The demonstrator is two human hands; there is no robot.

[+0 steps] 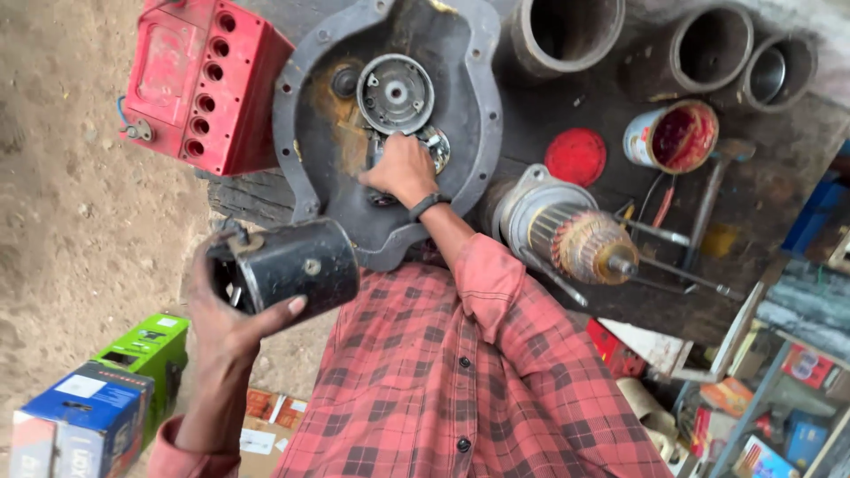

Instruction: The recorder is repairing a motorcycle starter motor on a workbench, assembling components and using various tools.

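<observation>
Head view looks down at the left hand [232, 310], closed around a black cylindrical metal motor housing [288, 265] with thumb over its side and fingers beneath, held clear of the dark work surface [567, 106]. That steel shell looks heavy, rigid and likely greasy, so a full wrap round its barrel seems the safest hold. Up from the housing, the right hand [403, 168], arm stretched out and wrist bent, presses fingers onto a small round metal part [436, 146] lying in a large grey cast cover plate [381, 115]. Right of the housing lies a copper-wound armature [575, 239]; above it sits a red battery case [199, 80].
</observation>
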